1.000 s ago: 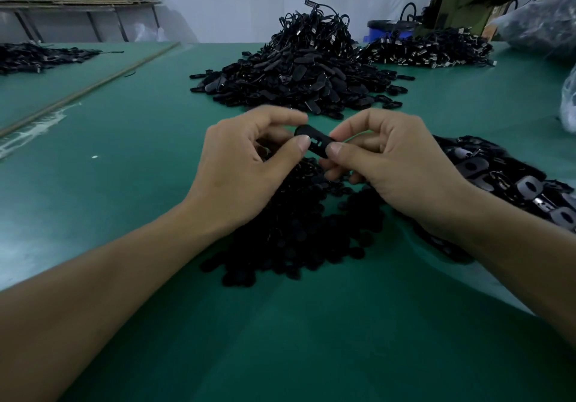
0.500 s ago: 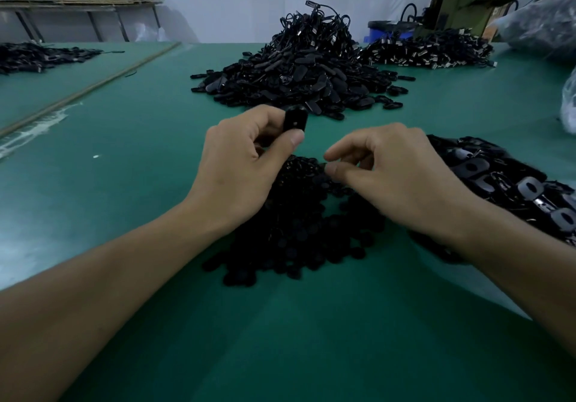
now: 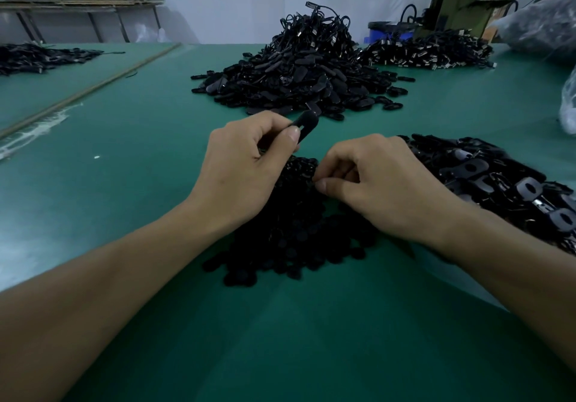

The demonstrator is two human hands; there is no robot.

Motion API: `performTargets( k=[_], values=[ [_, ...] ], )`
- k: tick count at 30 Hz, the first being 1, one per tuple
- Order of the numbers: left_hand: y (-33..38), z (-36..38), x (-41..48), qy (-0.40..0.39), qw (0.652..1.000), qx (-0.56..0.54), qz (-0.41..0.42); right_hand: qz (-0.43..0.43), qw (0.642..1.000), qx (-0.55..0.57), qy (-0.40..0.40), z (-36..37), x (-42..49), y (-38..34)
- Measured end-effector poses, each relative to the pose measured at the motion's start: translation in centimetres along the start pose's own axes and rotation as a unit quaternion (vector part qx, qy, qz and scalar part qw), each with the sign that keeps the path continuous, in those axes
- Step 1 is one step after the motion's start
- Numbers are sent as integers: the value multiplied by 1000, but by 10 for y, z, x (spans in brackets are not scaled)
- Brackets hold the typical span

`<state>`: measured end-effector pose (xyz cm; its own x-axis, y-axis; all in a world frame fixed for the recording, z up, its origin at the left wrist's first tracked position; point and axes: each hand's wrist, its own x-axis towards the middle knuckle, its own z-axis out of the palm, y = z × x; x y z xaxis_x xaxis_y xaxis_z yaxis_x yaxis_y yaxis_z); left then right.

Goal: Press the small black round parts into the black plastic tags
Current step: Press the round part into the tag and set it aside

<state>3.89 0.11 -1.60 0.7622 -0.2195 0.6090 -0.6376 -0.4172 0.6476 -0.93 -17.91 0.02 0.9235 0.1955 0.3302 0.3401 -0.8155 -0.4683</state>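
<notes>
My left hand [image 3: 240, 168] pinches a black plastic tag [image 3: 307, 124] between thumb and forefinger, and the tag juts up and to the right above the table. Below it, my right hand [image 3: 374, 183] sits at the top of a heap of small black round parts [image 3: 286, 233], thumb and forefinger closed together at the heap's top. Whether a round part is between those fingertips is hidden. A pile of black tags with open holes [image 3: 498, 177] lies just right of my right hand.
A tall mound of black tags [image 3: 299, 74] stands farther back on the green table [image 3: 124, 183]. Another black pile [image 3: 430, 49] lies back right near a machine [image 3: 467, 5], and one [image 3: 37, 55] is far left. Clear plastic bags [image 3: 548, 27] are at the right edge.
My hands have come apart. The left hand kept the tag and lifted it up and away, while the right hand let go of it and dropped to the heap of round parts.
</notes>
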Motion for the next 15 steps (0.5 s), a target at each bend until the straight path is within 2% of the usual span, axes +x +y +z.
performTargets(
  k=[4, 9, 15],
  values=[
    [0, 0, 0, -2, 1000, 8, 5, 4, 1000, -4, 4, 0, 0, -1],
    [0, -1, -1, 18, 1000, -14, 11, 3, 999, -31, -42, 1, 2, -1],
    [1, 1, -1, 28, 999, -35, 4, -3, 1000, -2, -23, 1, 1, 1]
  ],
)
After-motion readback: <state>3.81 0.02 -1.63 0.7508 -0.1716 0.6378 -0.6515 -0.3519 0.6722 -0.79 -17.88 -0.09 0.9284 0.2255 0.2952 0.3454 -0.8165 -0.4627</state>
